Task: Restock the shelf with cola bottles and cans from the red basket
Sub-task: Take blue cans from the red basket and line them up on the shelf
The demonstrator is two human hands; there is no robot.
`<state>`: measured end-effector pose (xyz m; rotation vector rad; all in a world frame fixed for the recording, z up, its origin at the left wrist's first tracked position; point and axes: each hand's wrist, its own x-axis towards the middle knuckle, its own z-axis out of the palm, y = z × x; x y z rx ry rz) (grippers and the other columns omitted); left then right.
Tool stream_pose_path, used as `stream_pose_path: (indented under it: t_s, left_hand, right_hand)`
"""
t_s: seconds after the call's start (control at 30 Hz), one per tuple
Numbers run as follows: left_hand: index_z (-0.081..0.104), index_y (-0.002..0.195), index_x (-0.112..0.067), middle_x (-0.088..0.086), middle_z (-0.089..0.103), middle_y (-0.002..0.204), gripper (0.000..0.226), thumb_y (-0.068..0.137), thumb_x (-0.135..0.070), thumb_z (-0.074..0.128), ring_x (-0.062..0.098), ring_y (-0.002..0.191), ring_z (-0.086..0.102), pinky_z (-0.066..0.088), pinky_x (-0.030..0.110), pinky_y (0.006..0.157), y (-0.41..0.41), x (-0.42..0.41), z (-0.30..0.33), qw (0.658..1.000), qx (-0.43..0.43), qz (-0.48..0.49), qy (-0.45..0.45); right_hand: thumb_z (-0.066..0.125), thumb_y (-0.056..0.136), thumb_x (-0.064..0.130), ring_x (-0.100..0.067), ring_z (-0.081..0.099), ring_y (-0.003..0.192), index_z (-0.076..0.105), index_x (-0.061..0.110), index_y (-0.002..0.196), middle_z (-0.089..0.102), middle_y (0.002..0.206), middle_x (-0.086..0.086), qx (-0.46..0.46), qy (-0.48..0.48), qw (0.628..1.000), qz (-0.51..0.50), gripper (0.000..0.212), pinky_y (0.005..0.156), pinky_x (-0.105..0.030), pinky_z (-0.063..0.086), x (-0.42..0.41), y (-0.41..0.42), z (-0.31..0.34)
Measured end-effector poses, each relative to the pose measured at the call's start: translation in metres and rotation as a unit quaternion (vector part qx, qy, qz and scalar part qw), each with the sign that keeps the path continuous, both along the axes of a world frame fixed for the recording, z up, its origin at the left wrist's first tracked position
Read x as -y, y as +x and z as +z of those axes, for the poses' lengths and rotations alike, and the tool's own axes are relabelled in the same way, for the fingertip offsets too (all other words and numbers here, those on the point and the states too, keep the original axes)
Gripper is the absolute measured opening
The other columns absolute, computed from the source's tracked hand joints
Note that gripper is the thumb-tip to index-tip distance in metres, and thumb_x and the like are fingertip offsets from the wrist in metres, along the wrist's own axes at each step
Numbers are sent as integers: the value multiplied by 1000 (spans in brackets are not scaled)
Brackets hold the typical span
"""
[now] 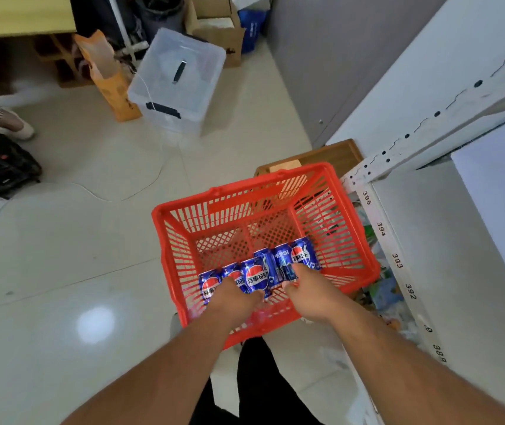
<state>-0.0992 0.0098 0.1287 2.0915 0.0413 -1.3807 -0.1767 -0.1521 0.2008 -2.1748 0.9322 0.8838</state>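
A red basket (180, 228) stands on the floor in front of me, beside the white shelf (398, 250) on the right. Several blue cola cans (257, 277) lie in a row along its near side. Both my hands reach down into it. My left hand (234, 297) is wrapped over the cans at the left of the row. My right hand (308, 289) grips a can (285, 265) near the right of the row; one more can (301, 254) lies just beyond it. My fingertips are hidden behind the cans.
The shelf upright (395, 259) carries numbers and packaged goods lie on its lower level. A clear plastic box (180, 78), an orange bag (107, 75), cardboard boxes and a wooden board (334, 154) sit beyond. Another person's foot (15, 124) is at far left. A thin cable (141, 191) crosses the floor.
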Motion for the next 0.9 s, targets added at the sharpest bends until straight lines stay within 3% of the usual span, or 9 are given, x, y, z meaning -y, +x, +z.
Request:
stream_pose_path:
  t_s: [0.1, 0.27, 0.37, 0.43, 0.5, 0.57, 0.7, 0.8, 0.9]
  left_hand:
    - [54, 119, -11, -1, 70, 92, 60, 79, -49, 77, 15, 73, 67, 53, 30, 59, -5, 23, -14, 999, 0, 37, 40]
    - [48, 135, -7, 10, 71, 115, 83, 72, -47, 86, 26, 92, 73, 63, 43, 85, -18, 64, -60, 989, -21, 124, 79]
    - [35, 147, -4, 17, 58, 140, 100, 75, -50, 88, 36, 120, 66, 57, 48, 101, -23, 83, -77, 982, -35, 128, 136]
    - [30, 151, -4, 17, 50, 149, 104, 78, -52, 86, 39, 131, 58, 52, 49, 106, -26, 91, -88, 975, -39, 123, 181]
    - [30, 149, -4, 18, 47, 149, 102, 79, -52, 85, 40, 133, 55, 51, 50, 107, -28, 95, -96, 967, -37, 126, 219]
    - [30, 149, -3, 19, 45, 150, 101, 79, -53, 85, 41, 135, 52, 49, 50, 107, -30, 97, -103, 961, -24, 131, 241]
    - [28, 151, -1, 20, 42, 151, 106, 78, -54, 83, 40, 137, 48, 48, 49, 108, -25, 100, -107, 959, -21, 136, 246]
    - [29, 153, 0, 18, 43, 151, 113, 72, -59, 82, 39, 134, 52, 52, 48, 104, -16, 91, -101, 964, -16, 128, 232]
    - [39, 145, -1, 15, 53, 141, 114, 59, -63, 80, 36, 121, 62, 58, 45, 95, -5, 71, -90, 970, 5, 133, 201]
  right_hand:
    - [51, 105, 29, -22, 62, 94, 55, 23, 114, 67, 111, -2, -3, 18, 1000, 9, 12, 79, -34, 46, 21, 1, -25]
    - [53, 103, 30, -21, 64, 88, 56, 28, 103, 67, 98, 2, -24, 29, 999, 12, 3, 73, -34, 47, 49, 3, -55]
    - [54, 102, 33, -21, 67, 88, 55, 28, 103, 68, 98, 1, -36, 46, 998, -3, 5, 79, -36, 54, 64, 2, -70]
    - [54, 102, 37, -23, 68, 101, 58, 26, 116, 69, 110, 0, -47, 47, 998, -7, 18, 88, -37, 53, 71, 3, -76]
    - [55, 102, 38, -25, 66, 111, 57, 21, 128, 66, 121, -4, -56, 48, 997, -8, 31, 90, -35, 51, 75, 3, -82]
    - [54, 102, 40, -24, 67, 108, 56, 21, 132, 66, 122, -5, -64, 54, 996, -7, 35, 88, -36, 51, 77, 4, -87]
    - [54, 98, 46, -24, 70, 93, 56, 25, 116, 70, 104, 0, -76, 52, 996, 7, 28, 80, -39, 56, 80, 8, -104]
    - [57, 99, 47, -19, 65, 89, 57, 21, 118, 66, 105, 1, -70, 49, 996, -3, 32, 74, -35, 50, 75, 19, -119]
    - [59, 101, 41, -15, 55, 76, 54, 17, 111, 57, 92, 3, -70, 69, 995, -18, 27, 63, -32, 40, 60, 31, -136]
